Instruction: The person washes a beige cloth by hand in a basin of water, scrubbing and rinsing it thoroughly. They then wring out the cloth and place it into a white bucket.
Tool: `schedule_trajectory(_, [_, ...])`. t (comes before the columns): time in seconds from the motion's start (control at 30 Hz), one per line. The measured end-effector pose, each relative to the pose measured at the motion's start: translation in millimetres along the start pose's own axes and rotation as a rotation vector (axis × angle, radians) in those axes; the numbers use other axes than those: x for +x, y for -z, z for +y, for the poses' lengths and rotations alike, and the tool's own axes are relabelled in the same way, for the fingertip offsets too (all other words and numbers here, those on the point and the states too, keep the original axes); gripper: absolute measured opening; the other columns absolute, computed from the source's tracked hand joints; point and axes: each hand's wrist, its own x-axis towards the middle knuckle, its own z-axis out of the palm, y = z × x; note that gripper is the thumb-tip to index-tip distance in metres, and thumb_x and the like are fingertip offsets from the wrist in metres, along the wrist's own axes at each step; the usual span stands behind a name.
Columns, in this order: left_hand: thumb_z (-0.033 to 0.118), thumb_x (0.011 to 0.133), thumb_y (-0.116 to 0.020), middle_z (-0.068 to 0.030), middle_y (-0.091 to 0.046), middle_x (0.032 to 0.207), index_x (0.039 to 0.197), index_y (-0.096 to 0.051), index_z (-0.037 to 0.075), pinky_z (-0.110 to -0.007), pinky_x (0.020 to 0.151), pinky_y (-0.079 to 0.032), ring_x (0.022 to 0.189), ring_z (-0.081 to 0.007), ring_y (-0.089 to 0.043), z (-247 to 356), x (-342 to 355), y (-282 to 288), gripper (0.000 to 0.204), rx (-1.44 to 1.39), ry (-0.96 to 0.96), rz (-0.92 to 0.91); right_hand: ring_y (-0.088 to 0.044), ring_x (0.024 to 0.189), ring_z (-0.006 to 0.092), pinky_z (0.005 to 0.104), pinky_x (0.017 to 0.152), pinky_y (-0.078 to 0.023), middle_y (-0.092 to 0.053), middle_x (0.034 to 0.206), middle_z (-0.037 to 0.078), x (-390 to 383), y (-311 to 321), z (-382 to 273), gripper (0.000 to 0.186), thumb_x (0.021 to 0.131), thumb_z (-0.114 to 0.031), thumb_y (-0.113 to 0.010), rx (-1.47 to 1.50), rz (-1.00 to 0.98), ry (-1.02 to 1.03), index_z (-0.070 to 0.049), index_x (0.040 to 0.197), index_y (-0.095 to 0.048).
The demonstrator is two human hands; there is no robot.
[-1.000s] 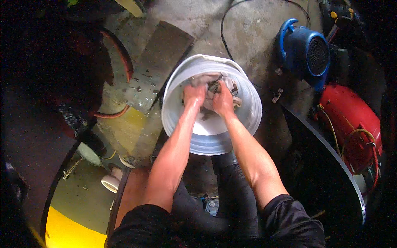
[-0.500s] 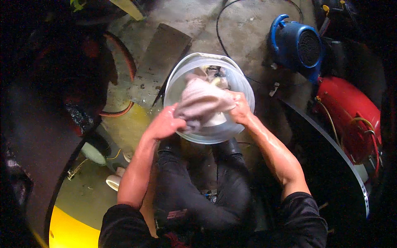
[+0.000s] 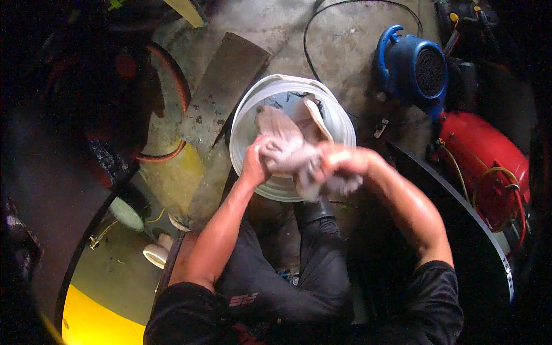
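Note:
A pale pinkish-grey cloth is bunched and twisted between my two hands over a whitish plastic bucket. My left hand grips its middle, knuckles up. Closed round the other end is my right hand, slightly smeared by motion, with loose folds hanging below it past the bucket's near rim. Both forearms look wet. Inside the bucket, a cream-edged piece stands up behind the cloth; what it is I cannot tell. Dark bits show near the far wall, and my hands hide much of the inside.
A blue blower-like machine and a red tank with hoses stand at the right. An orange hose curves at the left. A flat board lies beyond the bucket. A black cable loops across the concrete floor.
My hands have come closer together, bunching and twisting the spread cloth. The right hand has turned over, and its end of the cloth now hangs at the bucket's near right rim.

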Motion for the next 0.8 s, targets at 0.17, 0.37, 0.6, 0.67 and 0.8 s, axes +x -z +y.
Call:
schedule_trajectory(0.17, [0.015, 0.084, -0.055, -0.0032, -0.063, 0.090, 0.095, -0.064, 0.002, -0.030, 0.076, -0.047, 0.082, -0.0135, -0.057, -9, -10, -6, 0.020, -0.333, 0.674, -0.189, -0.066, 0.090, 0.0339, 0.0445, 0.080, -0.051, -0.067, 0.095, 0.020, 46, 51, -2, 0.047, 0.080, -0.032, -0.061, -0.870, 0.678, -0.257, 0.002, 0.112, -0.059])
schedule_trajectory(0.37, [0.021, 0.084, -0.047, -0.0132, -0.065, 0.113, 0.120, -0.055, -0.002, -0.038, 0.095, -0.049, 0.101, -0.0265, -0.064, 27, -14, 7, 0.043, -1.104, 0.802, -0.086, -0.045, 0.125, 0.0414, 0.0444, 0.106, -0.035, -0.049, 0.128, 0.026, 37, -22, 36, 0.061, 0.072, -0.008, -0.063, -0.993, 1.014, 0.431, -0.002, 0.130, -0.043])
schedule_trajectory(0.6, [0.019, 0.072, -0.053, -0.0175, -0.062, 0.119, 0.128, -0.049, -0.006, -0.039, 0.099, -0.047, 0.105, -0.0281, -0.063, 99, -8, 16, 0.062, -1.084, 0.813, -0.328, -0.044, 0.127, 0.0364, 0.0552, 0.111, -0.024, -0.052, 0.129, 0.021, 23, -49, 65, 0.060, 0.066, -0.020, -0.074, -1.169, 0.892, 0.248, -0.005, 0.121, -0.053])
schedule_trajectory(0.67, [0.017, 0.067, -0.056, -0.0187, -0.060, 0.123, 0.130, -0.047, -0.006, -0.040, 0.100, -0.046, 0.108, -0.0298, -0.062, 89, -8, 29, 0.068, -1.086, 0.858, -0.438, -0.046, 0.126, 0.0345, 0.0545, 0.110, -0.025, -0.055, 0.126, 0.021, 27, -32, 78, 0.053, 0.068, -0.022, -0.074, -1.185, 0.799, 0.247, -0.005, 0.116, -0.058])
schedule_trajectory(0.8, [0.009, 0.072, -0.057, -0.0132, -0.065, 0.100, 0.106, -0.060, -0.005, -0.036, 0.084, -0.053, 0.090, -0.0234, -0.064, 81, 13, 71, 0.037, -1.042, 0.848, -0.209, -0.060, 0.104, 0.0337, 0.0449, 0.093, -0.045, -0.064, 0.105, 0.017, 11, -42, 56, 0.041, 0.074, -0.021, -0.071, -0.884, 0.706, 0.224, -0.003, 0.109, -0.060])
